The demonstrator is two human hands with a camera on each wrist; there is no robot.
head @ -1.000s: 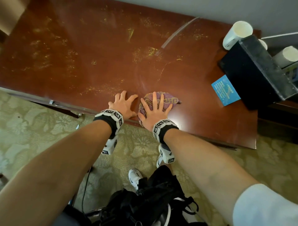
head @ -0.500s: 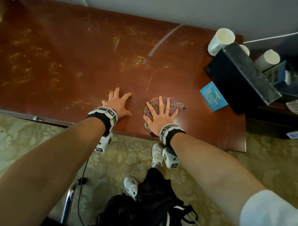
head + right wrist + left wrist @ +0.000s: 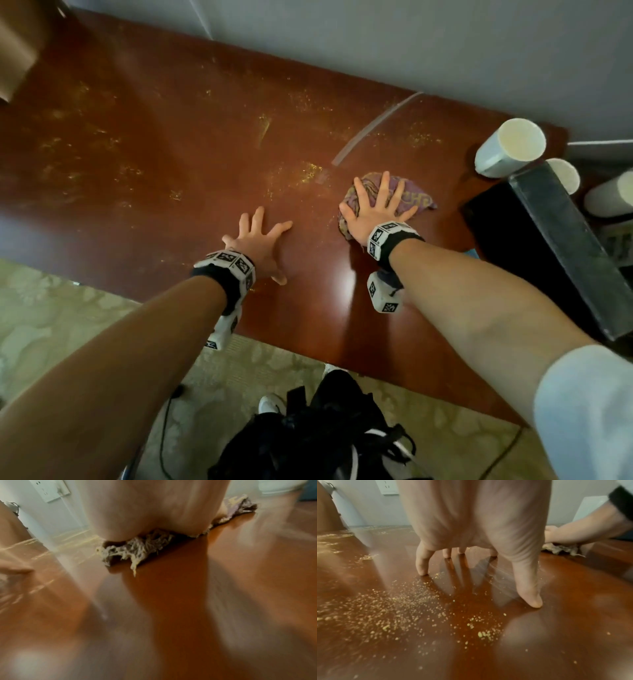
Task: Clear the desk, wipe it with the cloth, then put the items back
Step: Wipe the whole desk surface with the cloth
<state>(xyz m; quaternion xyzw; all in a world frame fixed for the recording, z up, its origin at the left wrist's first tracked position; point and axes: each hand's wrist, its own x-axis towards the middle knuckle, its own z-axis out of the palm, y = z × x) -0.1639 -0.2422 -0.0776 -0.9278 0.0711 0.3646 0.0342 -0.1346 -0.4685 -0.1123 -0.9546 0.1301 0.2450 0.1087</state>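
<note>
With my right hand [image 3: 378, 209] flat on the cloth [image 3: 416, 195] near the cups [image 3: 508, 147] and my left hand [image 3: 257, 240] spread, empty, on the bench [image 3: 137, 154], wiping is underway: crumbs [image 3: 301, 173] remain, and items await return.

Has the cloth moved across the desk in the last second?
Yes. The cloth has slid away from the desk's near edge, toward the wall and cups.
</note>
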